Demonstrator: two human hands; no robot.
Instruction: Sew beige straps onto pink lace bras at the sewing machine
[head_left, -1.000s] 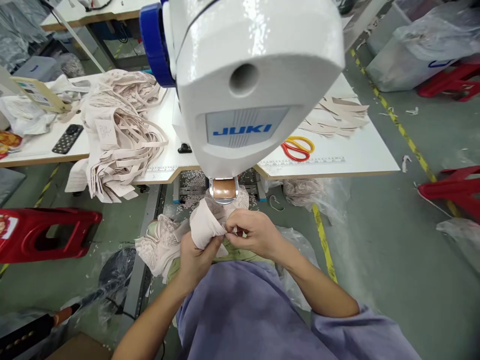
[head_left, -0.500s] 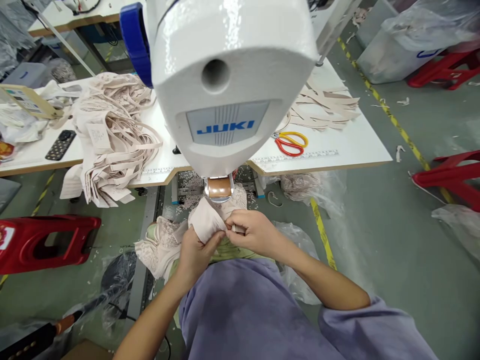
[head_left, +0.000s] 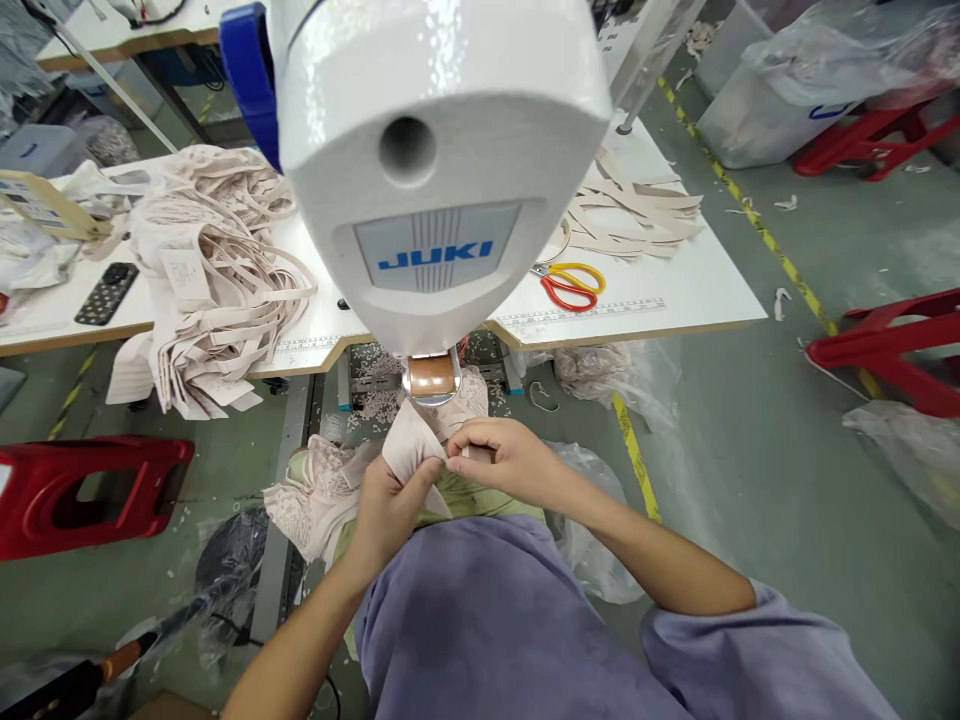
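A beige lace garment piece (head_left: 409, 445) sits just below the head of a white JUKI sewing machine (head_left: 435, 170). My left hand (head_left: 386, 505) is closed on the garment's smooth cup from the left. My right hand (head_left: 510, 460) pinches its edge from the right, fingertips meeting the left hand's. Lace (head_left: 315, 490) from the same garment hangs down to the left over my lap. The machine's brown-tipped post (head_left: 431, 377) is directly above the fabric.
A heap of beige straps and garments (head_left: 217, 275) lies on the white table (head_left: 675, 290) at left, cut pieces (head_left: 637, 215) at right, red and yellow scissors (head_left: 570, 283) beside them. A phone (head_left: 105, 293) lies far left. Red stools (head_left: 82, 490) (head_left: 892, 345) stand on both sides.
The view has drifted, so the machine and table sit further left. Both hands stay on the garment below the machine, the fingers shifting slightly along its edge.
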